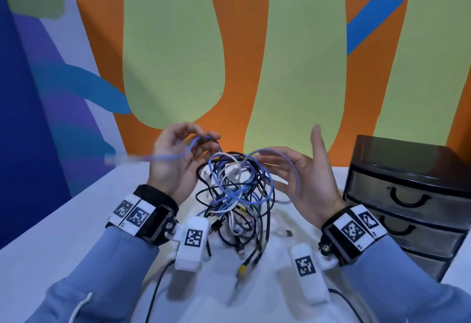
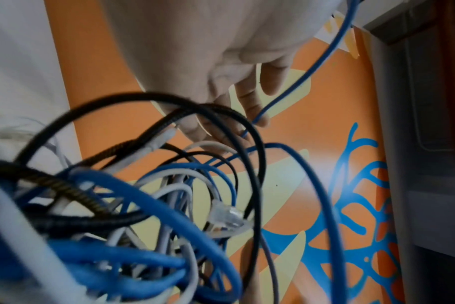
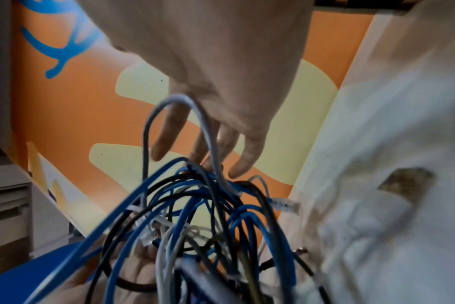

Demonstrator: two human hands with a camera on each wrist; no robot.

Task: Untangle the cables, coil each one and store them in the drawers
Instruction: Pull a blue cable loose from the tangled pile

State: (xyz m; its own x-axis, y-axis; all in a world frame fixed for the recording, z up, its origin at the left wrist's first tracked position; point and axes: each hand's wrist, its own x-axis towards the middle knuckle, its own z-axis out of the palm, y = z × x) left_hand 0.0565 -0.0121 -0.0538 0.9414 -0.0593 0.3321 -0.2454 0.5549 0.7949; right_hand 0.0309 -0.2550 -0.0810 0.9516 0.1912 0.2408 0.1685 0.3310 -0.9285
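Observation:
A tangle of blue, black, white and grey cables [image 1: 237, 190] is lifted in a heap over the white table [image 1: 76, 220] between my hands. My left hand [image 1: 201, 142] is raised at the heap's left and pinches a thin blue cable [image 1: 188, 150]; the cable's free end streaks off to the left, blurred. The same blue cable [image 2: 296, 86] runs between that hand's fingers [image 2: 252, 102] in the left wrist view. My right hand [image 1: 288, 162] is to the right of the heap, fingers straight, with a pale grey-blue loop [image 3: 185, 102] draped over them.
A dark drawer unit [image 1: 407, 195] with three shut drawers stands at the table's right edge. A loose metal plug [image 1: 288, 233] lies on the cloth near my right wrist. The painted wall rises just behind the table. Wrist camera wires trail at the front edge.

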